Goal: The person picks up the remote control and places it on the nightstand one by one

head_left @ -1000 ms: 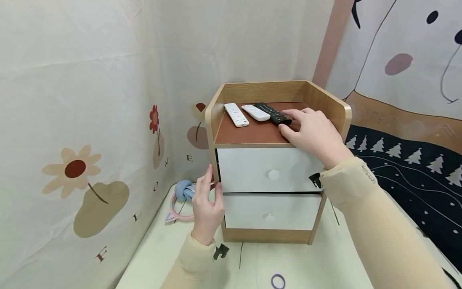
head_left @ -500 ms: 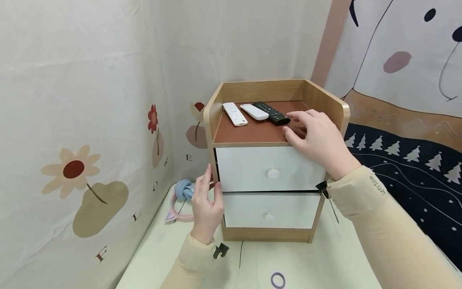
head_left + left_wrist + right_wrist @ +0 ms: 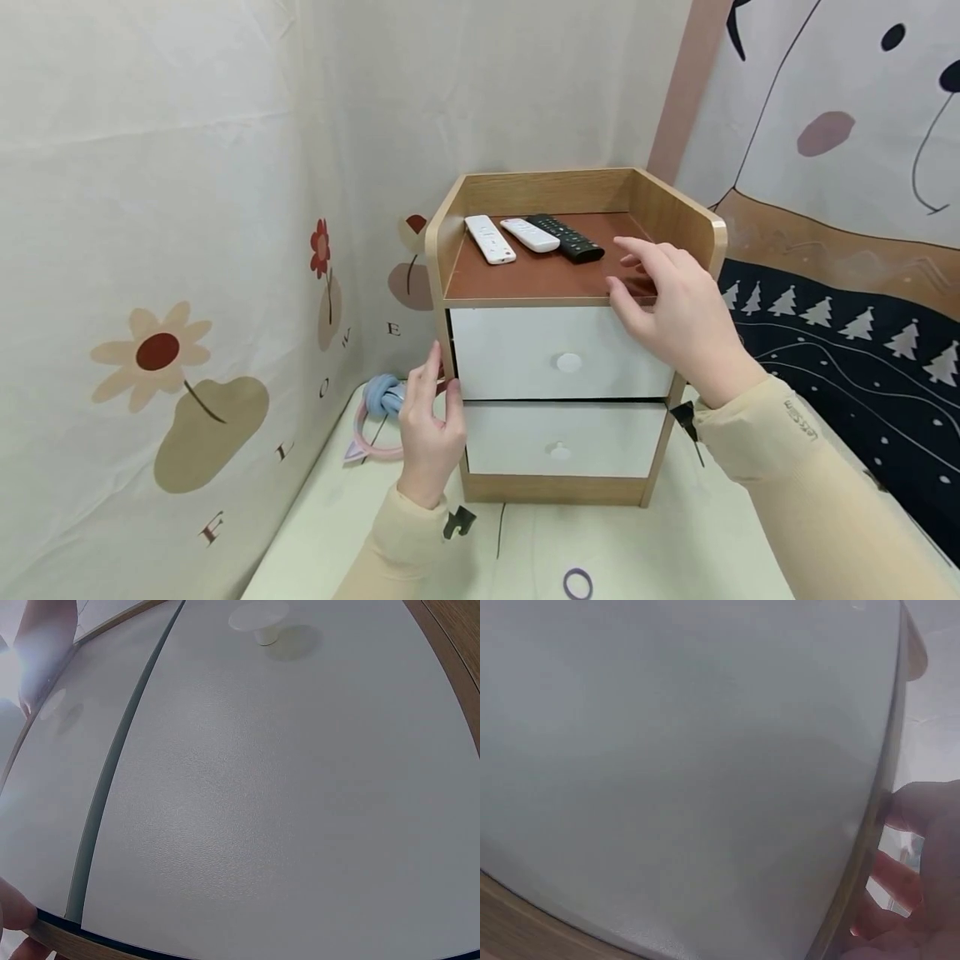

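Now the cabinet is touched at its left edge by the left hand, fingers extended, thumb parted, nothing gripped. Over the brown top, at its right, the right hand is held loosely bent, thumb well parted, nothing grasped; just left lies the black remote, then two white remotes.

This looks like a home-like corner, though whether a real room is unclear, with flower-printed hanging cloth, an animal-faced drape and remote controls on a small wooden drawer cabinet.
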`<state>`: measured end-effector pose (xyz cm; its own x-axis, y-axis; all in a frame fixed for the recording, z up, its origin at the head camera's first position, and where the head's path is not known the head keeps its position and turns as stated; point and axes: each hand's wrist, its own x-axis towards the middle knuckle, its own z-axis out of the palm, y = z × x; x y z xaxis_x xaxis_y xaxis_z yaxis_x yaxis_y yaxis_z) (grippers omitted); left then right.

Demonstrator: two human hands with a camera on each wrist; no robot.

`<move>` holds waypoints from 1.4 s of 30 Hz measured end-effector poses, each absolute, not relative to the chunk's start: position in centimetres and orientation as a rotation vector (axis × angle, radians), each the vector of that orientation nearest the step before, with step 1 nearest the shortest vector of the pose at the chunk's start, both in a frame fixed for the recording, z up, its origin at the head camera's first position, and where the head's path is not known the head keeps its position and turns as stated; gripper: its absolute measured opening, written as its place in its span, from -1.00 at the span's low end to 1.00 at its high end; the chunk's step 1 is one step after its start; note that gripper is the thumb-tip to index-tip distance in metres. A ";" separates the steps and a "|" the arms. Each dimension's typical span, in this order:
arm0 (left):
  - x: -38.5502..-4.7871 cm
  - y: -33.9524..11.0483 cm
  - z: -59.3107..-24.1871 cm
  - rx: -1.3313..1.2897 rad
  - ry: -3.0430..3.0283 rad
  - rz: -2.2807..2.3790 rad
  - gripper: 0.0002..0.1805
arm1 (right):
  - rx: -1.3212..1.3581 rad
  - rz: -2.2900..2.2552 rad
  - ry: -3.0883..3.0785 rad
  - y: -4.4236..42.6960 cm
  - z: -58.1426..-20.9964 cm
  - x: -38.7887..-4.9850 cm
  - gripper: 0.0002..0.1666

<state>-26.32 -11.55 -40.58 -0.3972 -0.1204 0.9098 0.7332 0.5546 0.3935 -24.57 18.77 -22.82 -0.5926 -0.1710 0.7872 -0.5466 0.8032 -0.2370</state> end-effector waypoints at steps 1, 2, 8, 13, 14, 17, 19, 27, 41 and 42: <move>-26.3 -11.5 -40.6 -0.508 -1.747 -1.022 -0.29 | 0.530 0.607 -2.171 18.9 -23.0 -24.3 -0.42; -26.2 -11.5 -40.6 -0.504 -1.752 -1.025 -0.29 | 0.533 0.620 -2.160 19.0 -23.3 -24.1 -0.42; -26.1 -11.5 -40.5 -0.504 -1.755 -1.005 -0.28 | 0.589 0.637 -1.987 19.4 -25.3 -22.8 -0.42; -26.2 -11.5 -40.5 -0.495 -1.754 -1.002 -0.31 | 0.662 0.585 -1.807 19.7 -27.2 -22.3 -0.47; -26.2 -11.5 -40.5 -0.492 -1.755 -1.001 -0.32 | 0.671 0.575 -1.784 19.8 -27.6 -22.2 -0.46; -26.2 -11.6 -40.5 -0.487 -1.754 -0.993 -0.32 | 0.674 0.566 -1.735 20.0 -28.6 -21.8 -0.43; -26.2 -11.6 -40.6 -0.490 -1.757 -0.991 -0.32 | 0.659 0.569 -1.711 20.3 -29.3 -21.5 -0.42; -26.3 -11.5 -40.6 -0.496 -1.752 -0.984 -0.31 | 0.577 0.586 -1.682 22.1 -31.8 -20.7 -0.34; -26.2 -11.5 -40.5 -0.497 -1.772 -1.029 -0.31 | 0.221 0.568 -1.961 28.0 -40.9 -19.1 -0.30; -26.2 -11.5 -40.5 -0.499 -1.768 -1.027 -0.30 | 0.186 0.567 -1.986 28.4 -41.4 -18.9 -0.29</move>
